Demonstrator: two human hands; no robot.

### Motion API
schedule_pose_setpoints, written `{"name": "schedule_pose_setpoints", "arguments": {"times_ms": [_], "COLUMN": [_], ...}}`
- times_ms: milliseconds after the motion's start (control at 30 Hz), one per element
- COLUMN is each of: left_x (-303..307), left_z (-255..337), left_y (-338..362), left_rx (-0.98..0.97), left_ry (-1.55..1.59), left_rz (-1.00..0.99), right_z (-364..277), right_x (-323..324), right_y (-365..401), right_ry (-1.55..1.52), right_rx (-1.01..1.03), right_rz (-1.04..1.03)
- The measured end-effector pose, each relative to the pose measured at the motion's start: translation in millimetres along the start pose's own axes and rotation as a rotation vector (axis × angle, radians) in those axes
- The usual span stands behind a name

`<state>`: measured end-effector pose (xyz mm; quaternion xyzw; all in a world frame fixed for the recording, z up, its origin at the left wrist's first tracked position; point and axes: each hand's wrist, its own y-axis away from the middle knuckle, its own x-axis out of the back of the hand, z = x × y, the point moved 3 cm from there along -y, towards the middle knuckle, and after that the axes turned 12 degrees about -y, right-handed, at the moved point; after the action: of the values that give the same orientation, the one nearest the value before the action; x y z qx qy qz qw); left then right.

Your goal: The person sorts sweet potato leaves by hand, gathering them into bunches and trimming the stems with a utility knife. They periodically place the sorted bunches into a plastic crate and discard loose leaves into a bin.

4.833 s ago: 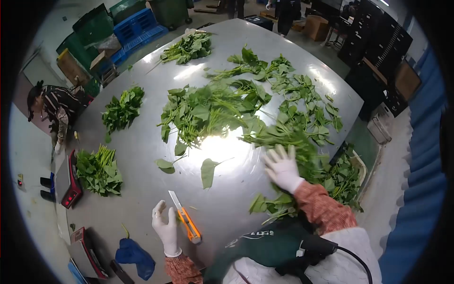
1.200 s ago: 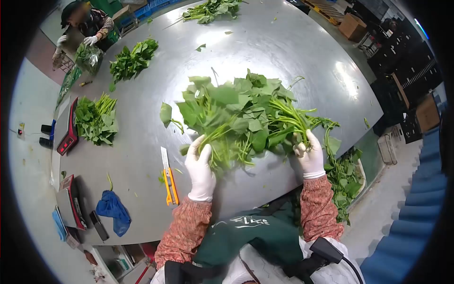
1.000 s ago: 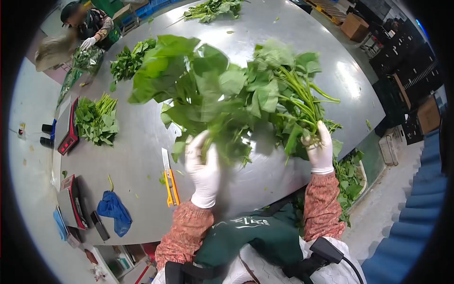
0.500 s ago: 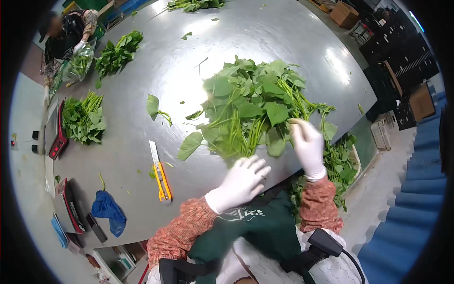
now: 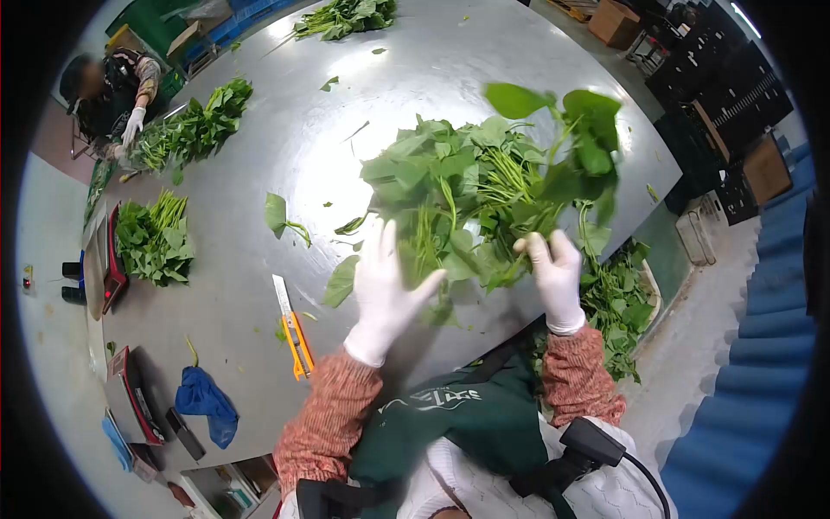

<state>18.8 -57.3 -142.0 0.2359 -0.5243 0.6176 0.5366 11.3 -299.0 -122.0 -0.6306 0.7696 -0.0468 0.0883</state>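
Observation:
Both hands wear white gloves. My left hand [image 5: 385, 290] is spread at the lower left side of a pile of leafy greens [image 5: 432, 173], its thumb apart from the fingers and nothing gripped. At the pile's lower right, my right hand [image 5: 556, 272] pinches the stems of a leafy sprig [image 5: 588, 143] that rises blurred over the pile. An orange utility knife [image 5: 296, 337] with its blade out lies on the metal table [image 5: 233, 303], left of my left hand. A loose leaf [image 5: 275, 214] rests beyond the knife.
Bundles of greens lie at the left [image 5: 160, 238], upper left [image 5: 207, 121] and far edge [image 5: 346, 17]. A co-worker [image 5: 121, 95] handles a clear bag. Red scales [image 5: 114, 268] and a blue cloth [image 5: 206, 402] are at the left; more greens [image 5: 618, 311] sit below the right edge.
My left hand has moved left and forward, spreading its fingers. A sprig has risen above the pile at my right hand. The co-worker's bag has moved toward the upper-left bundle.

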Motion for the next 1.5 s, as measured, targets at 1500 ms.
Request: {"name": "schedule_pose_setpoints", "arguments": {"times_ms": [1500], "left_x": [38.7], "left_z": [26.7], "left_y": [5.4], "left_rx": [0.685], "left_ry": [1.472], "left_rz": [-0.462], "right_z": [-3.8], "right_x": [-72.4], "right_y": [41.5], "right_ry": [-0.302], "right_rx": [-0.46], "right_rz": [-0.541]}}
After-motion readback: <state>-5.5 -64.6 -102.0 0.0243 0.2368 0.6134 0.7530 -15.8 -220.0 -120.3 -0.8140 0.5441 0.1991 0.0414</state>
